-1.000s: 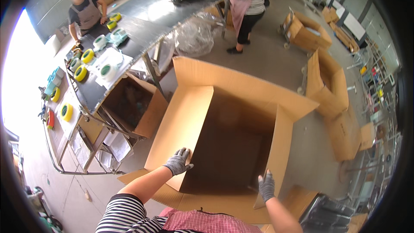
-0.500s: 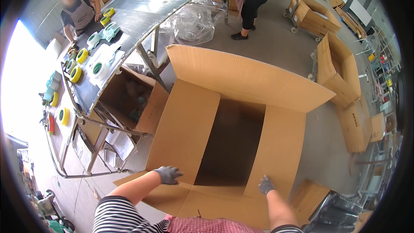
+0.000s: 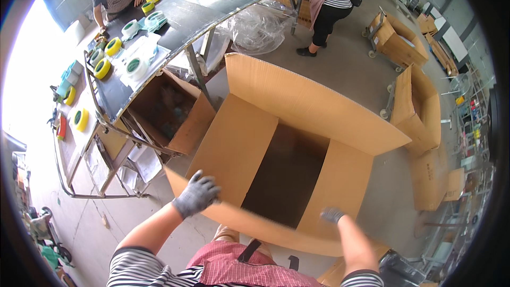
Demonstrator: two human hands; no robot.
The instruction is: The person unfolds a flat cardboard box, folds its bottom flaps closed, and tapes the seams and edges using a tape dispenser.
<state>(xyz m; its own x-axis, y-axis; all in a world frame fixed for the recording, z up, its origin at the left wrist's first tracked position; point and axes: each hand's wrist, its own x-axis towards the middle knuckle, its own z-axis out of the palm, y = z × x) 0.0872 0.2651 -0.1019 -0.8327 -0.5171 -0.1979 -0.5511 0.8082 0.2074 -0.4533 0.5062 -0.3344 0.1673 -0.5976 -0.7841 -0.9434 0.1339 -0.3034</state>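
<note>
A large brown cardboard box (image 3: 300,103) stands in front of me. Its far flap is upright, and the left and right flaps lie inward with a dark gap between them. The near flap (image 3: 255,222) is raised and foreshortened. At its left end is my left hand (image 3: 196,195) in a grey glove, fingers apart and slightly bent over the flap's edge. My right hand (image 3: 333,214), also grey-gloved and partly blurred, is over the right flap (image 3: 340,180) near the box's near right corner, fingers loosely extended. Neither hand visibly grips anything.
A dark-topped table (image 3: 196,5) holds several tape rolls (image 3: 102,68). An open carton (image 3: 186,122) sits beneath it. Two people stand at the table. Cartons (image 3: 417,106) line the right side, one on a wheeled cart. Another box lies near my right arm.
The near flap has swung up from its lowered position in front of me. My left hand has risen with it; my right hand has moved slightly up. The whole view has shifted.
</note>
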